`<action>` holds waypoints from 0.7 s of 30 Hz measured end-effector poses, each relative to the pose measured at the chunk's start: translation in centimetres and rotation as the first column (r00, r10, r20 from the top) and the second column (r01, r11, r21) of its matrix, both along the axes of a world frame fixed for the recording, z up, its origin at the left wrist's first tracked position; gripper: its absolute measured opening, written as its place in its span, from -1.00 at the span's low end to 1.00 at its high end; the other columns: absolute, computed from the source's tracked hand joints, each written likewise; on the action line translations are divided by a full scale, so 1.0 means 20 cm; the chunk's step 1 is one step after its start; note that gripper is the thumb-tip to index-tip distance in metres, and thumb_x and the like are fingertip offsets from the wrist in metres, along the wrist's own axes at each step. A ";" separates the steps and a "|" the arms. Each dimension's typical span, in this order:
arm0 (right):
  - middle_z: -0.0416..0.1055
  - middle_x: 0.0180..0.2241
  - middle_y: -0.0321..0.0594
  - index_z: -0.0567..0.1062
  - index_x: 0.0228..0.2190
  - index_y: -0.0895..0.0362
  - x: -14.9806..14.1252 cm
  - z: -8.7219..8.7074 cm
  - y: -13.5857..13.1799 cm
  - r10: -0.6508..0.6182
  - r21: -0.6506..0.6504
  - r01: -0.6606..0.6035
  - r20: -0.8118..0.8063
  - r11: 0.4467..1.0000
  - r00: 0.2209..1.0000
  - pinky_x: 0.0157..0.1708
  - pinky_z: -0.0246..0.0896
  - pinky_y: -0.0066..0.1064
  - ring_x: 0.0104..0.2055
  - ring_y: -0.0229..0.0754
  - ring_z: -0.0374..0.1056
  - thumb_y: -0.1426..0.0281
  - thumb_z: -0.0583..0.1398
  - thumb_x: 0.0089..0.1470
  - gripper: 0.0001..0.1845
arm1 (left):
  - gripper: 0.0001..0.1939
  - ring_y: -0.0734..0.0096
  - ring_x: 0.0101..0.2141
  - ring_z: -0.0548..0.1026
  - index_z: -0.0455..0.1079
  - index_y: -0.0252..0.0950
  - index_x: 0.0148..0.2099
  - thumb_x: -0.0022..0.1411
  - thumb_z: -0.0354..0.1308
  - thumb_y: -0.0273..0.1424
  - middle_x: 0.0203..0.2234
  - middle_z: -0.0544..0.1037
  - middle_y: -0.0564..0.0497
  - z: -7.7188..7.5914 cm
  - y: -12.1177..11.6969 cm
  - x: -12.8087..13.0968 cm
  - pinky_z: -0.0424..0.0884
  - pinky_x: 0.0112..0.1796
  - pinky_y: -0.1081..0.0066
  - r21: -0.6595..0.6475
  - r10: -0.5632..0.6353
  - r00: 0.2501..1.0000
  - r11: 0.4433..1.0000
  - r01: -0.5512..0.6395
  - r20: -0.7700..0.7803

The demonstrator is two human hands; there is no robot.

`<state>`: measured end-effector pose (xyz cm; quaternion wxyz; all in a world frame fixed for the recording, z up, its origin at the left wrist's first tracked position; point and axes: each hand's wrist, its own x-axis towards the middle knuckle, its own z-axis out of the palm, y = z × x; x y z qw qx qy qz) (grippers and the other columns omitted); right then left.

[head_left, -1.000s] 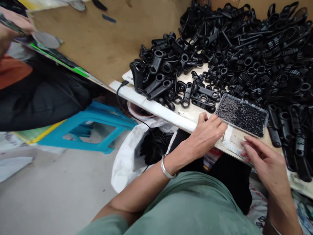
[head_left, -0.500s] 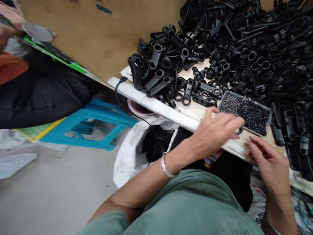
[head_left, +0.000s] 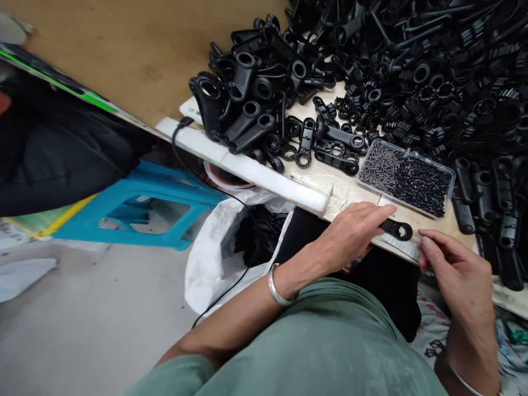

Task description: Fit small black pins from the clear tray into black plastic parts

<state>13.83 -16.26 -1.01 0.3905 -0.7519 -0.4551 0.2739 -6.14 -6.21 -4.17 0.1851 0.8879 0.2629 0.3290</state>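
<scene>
My left hand (head_left: 350, 234) is closed around one end of a black plastic arm part (head_left: 391, 226). The part's ringed end with a round hole sticks out to the right, over the table's front edge. Close beside that ring, my right hand (head_left: 460, 275) is closed, thumb and forefinger pinched together; whatever lies between the fingertips is hidden or too small to make out. Behind both hands stands a clear plastic box (head_left: 452, 188) of tiny grey and black pieces. Several similar black arm parts (head_left: 305, 144) lie to its left.
A large heap of black plastic parts (head_left: 416, 71) covers the back right. A white strip (head_left: 251, 170) runs along the table edge. Below are a white sack (head_left: 206, 269) of black pieces and a blue stool (head_left: 140, 220). A person's dark sleeve (head_left: 61, 148) shows at left.
My left hand has drawn back from beside the box toward the table edge, and the black arm part now shows clearly in it. My right hand stays nearly in place. The view has shifted slightly.
</scene>
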 end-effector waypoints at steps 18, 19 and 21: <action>0.44 -0.61 -0.25 0.58 -0.33 0.16 -0.17 -0.03 0.07 0.066 -0.072 -0.049 0.264 0.996 0.962 -0.62 0.16 -0.46 -0.65 -0.27 0.31 0.17 0.17 0.13 -0.68 | -0.82 0.36 -0.12 0.57 0.34 -0.37 0.03 0.40 0.09 -0.51 -0.18 0.62 -0.12 -0.05 -0.03 0.02 0.51 -0.06 0.34 -0.044 0.001 0.986 0.999 0.006 0.167; 0.44 -0.61 -0.25 0.56 -0.35 0.16 -0.18 -0.03 0.07 0.051 -0.067 -0.033 0.282 0.997 0.958 -0.61 0.15 -0.46 -0.65 -0.27 0.30 0.19 0.17 0.11 -0.70 | -0.82 0.37 -0.12 0.57 0.34 -0.37 0.03 0.40 0.09 -0.51 -0.18 0.62 -0.11 -0.05 -0.03 0.02 0.52 -0.06 0.34 -0.046 0.005 0.986 0.999 0.003 0.169; 0.42 -0.63 -0.28 0.55 -0.39 0.15 -0.18 -0.03 0.08 0.048 -0.065 -0.029 0.310 0.997 0.949 -0.60 0.14 -0.47 -0.65 -0.28 0.28 0.24 0.17 0.07 -0.75 | -0.83 0.37 -0.13 0.57 0.34 -0.37 0.02 0.40 0.08 -0.51 -0.19 0.62 -0.12 -0.05 -0.03 0.02 0.52 -0.08 0.35 -0.048 0.009 0.985 0.999 0.000 0.173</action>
